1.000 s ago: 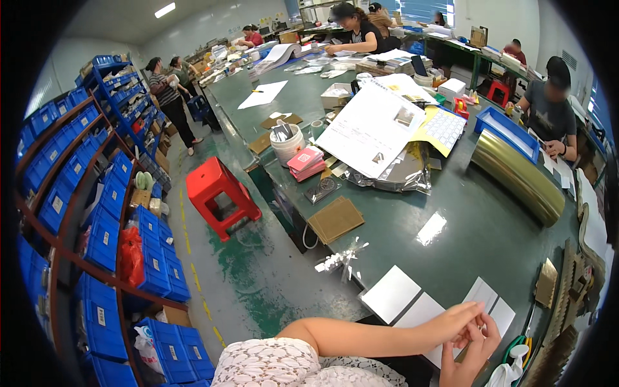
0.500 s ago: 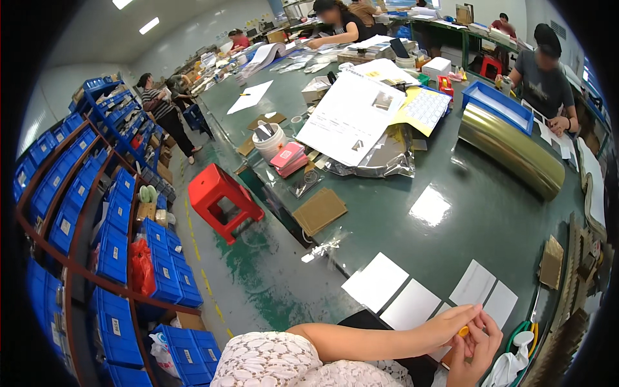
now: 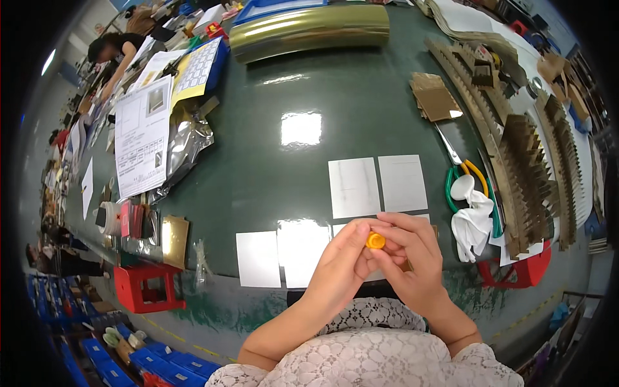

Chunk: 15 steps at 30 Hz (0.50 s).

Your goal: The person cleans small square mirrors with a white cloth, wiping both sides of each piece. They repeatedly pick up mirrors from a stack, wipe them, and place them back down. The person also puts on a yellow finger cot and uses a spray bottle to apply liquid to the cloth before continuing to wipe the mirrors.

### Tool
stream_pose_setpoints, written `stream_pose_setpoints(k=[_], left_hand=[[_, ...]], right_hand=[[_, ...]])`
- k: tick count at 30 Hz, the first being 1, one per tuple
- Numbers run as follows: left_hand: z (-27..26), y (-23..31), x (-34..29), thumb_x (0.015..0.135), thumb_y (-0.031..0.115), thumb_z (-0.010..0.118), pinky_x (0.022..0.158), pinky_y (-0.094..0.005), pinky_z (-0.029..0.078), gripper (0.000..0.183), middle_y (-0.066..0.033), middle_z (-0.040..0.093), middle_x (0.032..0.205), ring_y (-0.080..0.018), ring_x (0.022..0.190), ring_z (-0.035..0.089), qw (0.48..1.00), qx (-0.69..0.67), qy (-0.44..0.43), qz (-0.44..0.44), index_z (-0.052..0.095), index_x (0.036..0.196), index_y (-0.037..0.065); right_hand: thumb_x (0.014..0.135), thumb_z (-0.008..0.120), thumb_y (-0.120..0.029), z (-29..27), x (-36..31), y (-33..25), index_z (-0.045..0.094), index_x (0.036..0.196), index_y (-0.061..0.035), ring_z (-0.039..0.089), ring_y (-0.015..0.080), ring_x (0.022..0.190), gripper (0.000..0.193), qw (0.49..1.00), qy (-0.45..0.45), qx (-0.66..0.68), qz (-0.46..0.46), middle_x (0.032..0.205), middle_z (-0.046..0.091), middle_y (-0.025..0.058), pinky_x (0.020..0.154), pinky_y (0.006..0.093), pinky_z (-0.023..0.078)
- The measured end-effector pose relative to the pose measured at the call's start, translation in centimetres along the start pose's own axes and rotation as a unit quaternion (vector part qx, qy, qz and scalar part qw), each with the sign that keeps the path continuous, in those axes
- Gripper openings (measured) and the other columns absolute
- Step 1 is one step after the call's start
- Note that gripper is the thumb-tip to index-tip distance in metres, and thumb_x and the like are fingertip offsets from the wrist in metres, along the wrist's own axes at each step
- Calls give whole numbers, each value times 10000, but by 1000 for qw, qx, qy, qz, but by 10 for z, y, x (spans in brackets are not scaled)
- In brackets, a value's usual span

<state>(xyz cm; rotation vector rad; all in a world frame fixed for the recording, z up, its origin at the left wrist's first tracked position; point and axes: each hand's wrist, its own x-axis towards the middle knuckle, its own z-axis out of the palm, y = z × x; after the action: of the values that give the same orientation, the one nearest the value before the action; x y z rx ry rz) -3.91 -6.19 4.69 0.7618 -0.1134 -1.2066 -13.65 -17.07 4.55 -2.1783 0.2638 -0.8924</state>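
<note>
Close together over the near edge of the green table are my left hand (image 3: 340,259) and my right hand (image 3: 416,253), both with curled fingers. Between their fingertips they hold a small round yellow-orange cap-like piece (image 3: 375,240), its ringed end facing up; the fingers hide the rest of it. White rectangular sheets lie flat around and under my hands: two beyond them, a left one (image 3: 353,188) and a right one (image 3: 403,183), plus a row nearer the edge with a leftmost sheet (image 3: 258,259). My hands partly cover that row.
Right of my hands lie scissors (image 3: 456,153) with green and yellow handles, and a crumpled white cloth or glove (image 3: 472,226). Beyond are brown cards (image 3: 438,103) and toothed brown strips (image 3: 500,129). A gold film roll (image 3: 309,33) lies at the far side, printed paper (image 3: 142,138) at left.
My view has swung to the right and down toward the table before me. Both hands now appear near the lower middle, still around the yellow-orange piece, which shows more fully.
</note>
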Motion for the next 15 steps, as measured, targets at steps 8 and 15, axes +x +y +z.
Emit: stream_pose_setpoints(k=[8,15], left_hand=[[-3,0,-9,1048,219,409,897,-355,533,307,-132,626,1062,-208,973,644,999,24,38,-1,511,1216,-18],[-9,-2,-11,1042,229,470,802,-285,477,247,-73,615,1025,-132,907,584,999,38,-1,-3,527,1145,11]], right_hand=[[786,733,-37,5,-4,0,660,1075,-20,605,273,932,298,1000,7,11,-12,1134,650,119,783,347,489],[858,669,-10,-6,-7,0,680,1031,-17,593,207,907,173,998,-17,50,44,1074,618,100,770,287,477]])
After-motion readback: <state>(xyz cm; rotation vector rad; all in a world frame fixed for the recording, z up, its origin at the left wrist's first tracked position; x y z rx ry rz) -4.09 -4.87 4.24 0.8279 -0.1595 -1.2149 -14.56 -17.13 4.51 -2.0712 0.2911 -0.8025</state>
